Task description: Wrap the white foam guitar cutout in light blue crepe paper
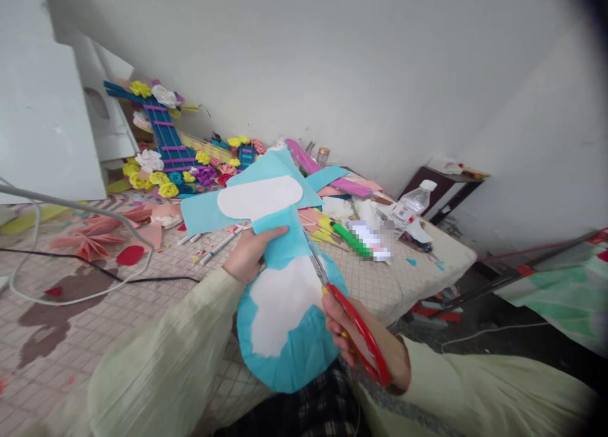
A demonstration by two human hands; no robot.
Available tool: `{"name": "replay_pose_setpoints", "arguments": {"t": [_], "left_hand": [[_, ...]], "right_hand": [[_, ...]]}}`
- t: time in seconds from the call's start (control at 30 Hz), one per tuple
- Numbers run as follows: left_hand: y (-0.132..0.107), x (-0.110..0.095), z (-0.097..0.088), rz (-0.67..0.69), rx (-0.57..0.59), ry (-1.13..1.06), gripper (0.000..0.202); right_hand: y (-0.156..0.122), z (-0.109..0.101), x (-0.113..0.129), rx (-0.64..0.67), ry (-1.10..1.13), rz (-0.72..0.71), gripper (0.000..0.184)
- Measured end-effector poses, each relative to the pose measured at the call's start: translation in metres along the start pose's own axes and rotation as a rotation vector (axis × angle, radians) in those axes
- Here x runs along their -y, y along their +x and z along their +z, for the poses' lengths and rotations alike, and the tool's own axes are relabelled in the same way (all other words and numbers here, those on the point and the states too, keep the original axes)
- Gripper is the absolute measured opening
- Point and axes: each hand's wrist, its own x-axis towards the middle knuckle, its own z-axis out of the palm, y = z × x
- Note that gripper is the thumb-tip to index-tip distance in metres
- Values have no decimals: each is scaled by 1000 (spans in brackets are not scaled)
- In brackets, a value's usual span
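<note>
My left hand point(249, 253) grips a flat blue-and-white paper piece, its thumb pressed on the blue paper point(282, 237) near the narrow upper part. The lower end of this piece is a rounded white shape point(289, 304) with blue paper folded over its rim. Red-handled scissors point(358, 335) are in my right hand point(346, 332), fingers wrapped round the handles. Their blades point up and away, lying along the right edge of the blue paper. Just beyond lies a white strip with rounded ends point(260, 196) on a larger blue sheet point(202, 216).
Paper guitars point(168, 139) with yellow, white and purple flowers lean at the back left. A plastic bottle point(413, 202) and a green-handled tool point(351, 239) lie on the right. Cables point(142, 250) cross the patterned tablecloth point(156, 323). Pink paper scraps point(90, 240) lie left.
</note>
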Motion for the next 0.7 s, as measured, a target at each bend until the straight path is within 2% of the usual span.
{"name": "replay_pose_setpoints", "arguments": {"t": [0.27,0.7], "left_hand": [[1,0,0,-15,0,9,35],[-3,-2,2,-15,28,-14,41]], "right_hand": [[-3,0,3,29,0,5,49],[-6,-1,0,7,32,46,40]]}}
